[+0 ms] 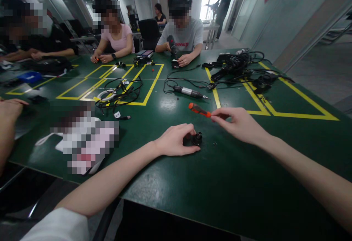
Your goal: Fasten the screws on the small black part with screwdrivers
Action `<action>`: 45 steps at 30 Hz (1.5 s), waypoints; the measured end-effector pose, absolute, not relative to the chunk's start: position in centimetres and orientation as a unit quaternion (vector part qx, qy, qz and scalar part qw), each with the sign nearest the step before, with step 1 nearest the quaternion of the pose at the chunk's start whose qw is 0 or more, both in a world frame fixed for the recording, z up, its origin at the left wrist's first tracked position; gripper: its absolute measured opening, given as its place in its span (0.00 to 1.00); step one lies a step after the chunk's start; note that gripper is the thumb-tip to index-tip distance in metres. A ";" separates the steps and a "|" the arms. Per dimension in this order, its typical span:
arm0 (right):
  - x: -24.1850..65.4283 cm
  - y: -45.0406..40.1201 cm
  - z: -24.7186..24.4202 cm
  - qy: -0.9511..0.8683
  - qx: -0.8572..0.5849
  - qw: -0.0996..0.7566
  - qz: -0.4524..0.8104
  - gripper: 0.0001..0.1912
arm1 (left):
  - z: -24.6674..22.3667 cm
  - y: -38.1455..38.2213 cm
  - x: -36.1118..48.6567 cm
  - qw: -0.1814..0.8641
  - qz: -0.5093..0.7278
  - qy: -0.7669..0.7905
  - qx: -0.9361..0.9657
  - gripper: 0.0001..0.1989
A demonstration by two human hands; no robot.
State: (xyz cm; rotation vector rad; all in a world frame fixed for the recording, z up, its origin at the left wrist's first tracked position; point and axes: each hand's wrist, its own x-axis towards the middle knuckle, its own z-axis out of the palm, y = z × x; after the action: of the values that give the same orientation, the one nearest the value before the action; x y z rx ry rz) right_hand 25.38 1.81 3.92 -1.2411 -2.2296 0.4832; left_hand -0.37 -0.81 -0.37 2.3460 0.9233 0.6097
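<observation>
My left hand point(178, 140) rests on the green table, its thumb and fingers curled round a small black round part point(197, 138) with a short metal-looking cylinder on top. To the right of it, my right hand point(238, 123) is raised a little and pinches one end of an orange and black screwdriver point(199, 110) between thumb and fingers. The handle points left and its far end is free. Two tiny pieces, perhaps screws point(215, 143), lie on the table between my hands.
A grey and black electric screwdriver point(189, 92) lies ahead with its cord. Tangled black cables point(236, 65) are at the far right, more cables point(121, 92) at the left. Blurred pouches point(93, 145) lie by my left arm. Several people sit round the table point(165, 182).
</observation>
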 end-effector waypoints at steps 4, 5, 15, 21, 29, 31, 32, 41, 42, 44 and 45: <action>26.3 3.1 1.5 -0.870 -0.475 0.132 0.003 0.13 | -0.4 -0.9 -0.3 0.271 0.233 0.342 0.869 0.17; 26.4 3.1 1.1 -0.874 -0.472 0.115 -0.017 0.14 | -0.3 -1.0 -0.2 0.277 0.238 0.343 0.865 0.16; 23.8 -0.3 3.7 -0.858 -0.328 0.283 0.277 0.18 | -0.2 -1.3 1.1 0.583 0.400 0.362 0.607 0.24; 21.6 -2.4 3.1 -0.813 -0.372 0.342 0.289 0.21 | -0.4 -1.6 2.0 0.631 0.451 0.364 0.516 0.28; 23.2 -1.1 5.4 -0.850 -0.359 0.268 0.277 0.14 | 0.4 -1.2 1.0 0.649 0.349 0.368 0.566 0.23; 24.2 -0.7 6.5 -0.857 -0.376 0.208 0.284 0.14 | 0.7 -0.6 0.3 0.587 0.344 0.410 0.608 0.21; 24.5 -0.5 6.9 -0.863 -0.385 0.174 0.276 0.14 | 0.8 -0.3 0.0 0.561 0.353 0.417 0.622 0.21; 24.2 -1.1 7.1 -0.892 -0.408 0.055 0.186 0.08 | 0.2 0.1 0.1 0.424 0.364 0.481 0.675 0.16; 24.2 -1.1 7.1 -0.891 -0.411 0.054 0.186 0.07 | 0.1 0.0 0.1 0.416 0.359 0.484 0.681 0.16; 24.3 -1.1 7.1 -0.885 -0.422 0.057 0.187 0.08 | 0.1 -0.1 0.2 0.409 0.352 0.485 0.688 0.15; 24.4 -1.1 7.1 -0.882 -0.428 0.060 0.186 0.09 | 0.1 -0.1 0.2 0.408 0.351 0.485 0.689 0.15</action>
State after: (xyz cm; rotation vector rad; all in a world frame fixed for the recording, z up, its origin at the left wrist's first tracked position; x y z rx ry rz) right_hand 24.39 -1.05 7.10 -1.2946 -2.6711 0.5634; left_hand 0.17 -0.08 0.07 1.7374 1.2233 0.8837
